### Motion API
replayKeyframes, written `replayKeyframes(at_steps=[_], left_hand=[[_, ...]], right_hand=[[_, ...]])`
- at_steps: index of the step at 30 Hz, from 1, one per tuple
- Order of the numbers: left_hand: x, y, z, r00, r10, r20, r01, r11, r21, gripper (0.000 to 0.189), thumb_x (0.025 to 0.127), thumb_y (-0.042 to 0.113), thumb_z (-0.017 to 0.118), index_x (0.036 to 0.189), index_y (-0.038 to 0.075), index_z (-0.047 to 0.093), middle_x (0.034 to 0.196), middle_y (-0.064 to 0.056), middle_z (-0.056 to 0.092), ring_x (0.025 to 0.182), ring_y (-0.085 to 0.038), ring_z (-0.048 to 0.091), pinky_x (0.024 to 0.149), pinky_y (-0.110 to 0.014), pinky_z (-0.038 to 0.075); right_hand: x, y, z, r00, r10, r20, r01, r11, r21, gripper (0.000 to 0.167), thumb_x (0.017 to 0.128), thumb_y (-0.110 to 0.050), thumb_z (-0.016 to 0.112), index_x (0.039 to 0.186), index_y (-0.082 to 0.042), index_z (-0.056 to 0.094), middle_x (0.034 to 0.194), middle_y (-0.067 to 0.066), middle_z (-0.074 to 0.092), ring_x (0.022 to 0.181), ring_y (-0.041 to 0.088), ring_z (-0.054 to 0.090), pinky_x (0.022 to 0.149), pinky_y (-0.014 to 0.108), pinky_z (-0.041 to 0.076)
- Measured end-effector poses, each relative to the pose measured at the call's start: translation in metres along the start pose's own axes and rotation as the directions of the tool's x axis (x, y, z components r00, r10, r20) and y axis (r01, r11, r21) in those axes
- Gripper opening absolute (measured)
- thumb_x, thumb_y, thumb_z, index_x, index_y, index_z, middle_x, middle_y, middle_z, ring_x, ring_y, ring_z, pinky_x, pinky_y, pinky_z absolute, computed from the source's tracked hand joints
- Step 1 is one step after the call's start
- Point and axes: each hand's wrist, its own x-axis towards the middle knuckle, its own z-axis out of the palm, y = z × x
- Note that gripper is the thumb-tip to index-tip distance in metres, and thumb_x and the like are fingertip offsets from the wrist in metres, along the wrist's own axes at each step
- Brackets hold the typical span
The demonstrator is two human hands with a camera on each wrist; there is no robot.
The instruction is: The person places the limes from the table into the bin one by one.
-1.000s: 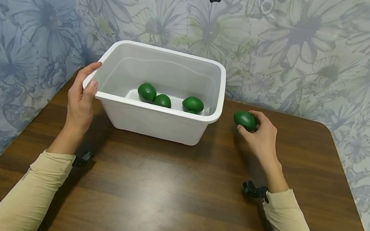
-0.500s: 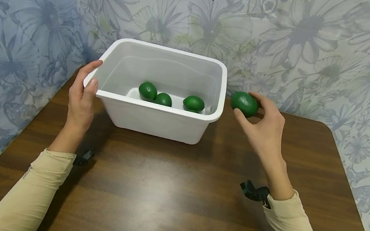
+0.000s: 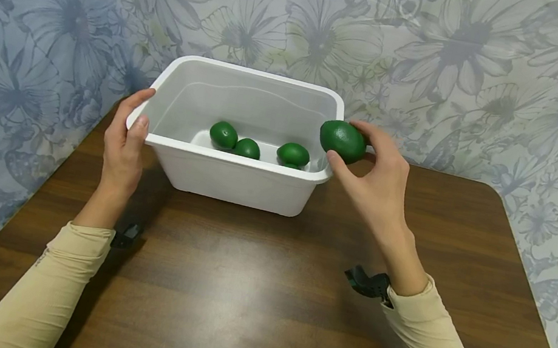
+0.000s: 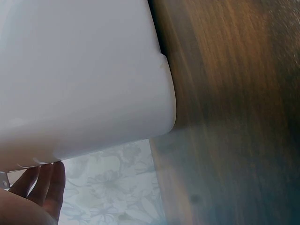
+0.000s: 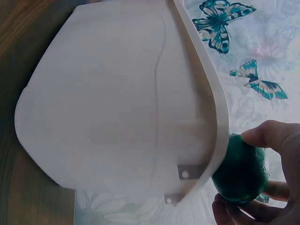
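Observation:
A white plastic tub (image 3: 233, 182) stands on the table with its opening tilted toward me. My left hand (image 3: 120, 160) grips its left rim, thumb on the near side and fingers farther back; the left wrist view shows fingertips (image 4: 57, 176) against the tub's outside. My right hand (image 3: 380, 182) pinches a dark green lime (image 3: 342, 140) between thumb and fingers, raised at the tub's right rim and overlapping it in the head view. Inside the tub lie three more limes: a left one (image 3: 223, 135), one beside it (image 3: 247, 148) and a right one (image 3: 293, 155).
The brown wooden table (image 3: 214, 298) runs under both arms, with a rounded far right corner. Behind the tub, close to it, rises a wall (image 3: 440, 72) with flower-patterned paper and butterfly decorations. Dark straps (image 3: 368, 282) sit at the wrists.
My right hand has lifted the lime from low over the table and carried it left to the tub's right rim. The left hand keeps its grip; the tub has stayed in place.

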Motion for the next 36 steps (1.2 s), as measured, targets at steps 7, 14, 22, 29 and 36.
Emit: replayKeyframes(at_steps=[7, 14, 22, 29, 36], left_hand=[[0.0, 0.001, 0.0, 1.0, 0.004, 0.004, -0.004, 1.0, 0.006, 0.052, 0.101, 0.032, 0.049, 0.147, 0.013, 0.062, 0.144, -0.013, 0.063, 0.118, -0.027, 0.06, 0.094, -0.027, 0.046], [-0.001, 0.004, 0.001, 1.0, 0.01, 0.008, -0.01, 1.0, 0.005, 0.051, 0.101, 0.032, 0.05, 0.147, 0.013, 0.062, 0.144, -0.013, 0.063, 0.12, -0.026, 0.06, 0.095, -0.027, 0.046], [0.0, 0.004, 0.0, 1.0, 0.002, 0.0, -0.002, 1.0, 0.005, 0.051, 0.1, 0.031, 0.049, 0.147, 0.013, 0.063, 0.143, -0.013, 0.064, 0.118, -0.026, 0.06, 0.095, -0.027, 0.045], [-0.001, 0.002, 0.0, 1.0, -0.01, -0.003, 0.01, 1.0, 0.016, 0.051, 0.101, 0.03, 0.049, 0.147, 0.014, 0.062, 0.143, -0.012, 0.064, 0.118, -0.025, 0.06, 0.094, -0.026, 0.045], [0.001, -0.001, 0.001, 1.0, 0.009, -0.001, -0.009, 1.0, -0.005, 0.052, 0.101, 0.029, 0.049, 0.147, 0.011, 0.062, 0.143, -0.014, 0.064, 0.117, -0.027, 0.06, 0.093, -0.027, 0.045]], right_hand=[[0.001, -0.007, 0.019, 0.994, -0.055, 0.094, 0.055, 0.998, 0.004, 0.053, 0.089, -0.027, 0.084, 0.136, -0.009, 0.068, 0.127, 0.004, 0.072, 0.111, 0.017, 0.067, 0.093, 0.036, 0.053], [-0.002, -0.004, 0.031, 0.98, -0.088, 0.179, 0.098, 0.994, -0.048, 0.047, 0.09, -0.032, 0.082, 0.13, -0.01, 0.072, 0.121, 0.004, 0.074, 0.114, 0.024, 0.064, 0.094, 0.047, 0.049], [-0.001, -0.002, 0.032, 0.969, -0.126, 0.214, 0.139, 0.989, -0.047, 0.041, 0.094, -0.032, 0.078, 0.127, -0.007, 0.074, 0.116, 0.007, 0.076, 0.112, 0.026, 0.062, 0.096, 0.049, 0.045], [-0.002, -0.001, 0.032, 0.963, -0.155, 0.221, 0.168, 0.985, -0.042, 0.032, 0.097, -0.028, 0.075, 0.12, -0.007, 0.076, 0.116, 0.008, 0.077, 0.111, 0.027, 0.062, 0.097, 0.05, 0.044], [-0.004, 0.002, 0.034, 0.966, -0.155, 0.205, 0.167, 0.985, -0.038, 0.032, 0.098, -0.029, 0.072, 0.121, -0.008, 0.076, 0.117, 0.007, 0.076, 0.113, 0.027, 0.061, 0.097, 0.051, 0.043]])
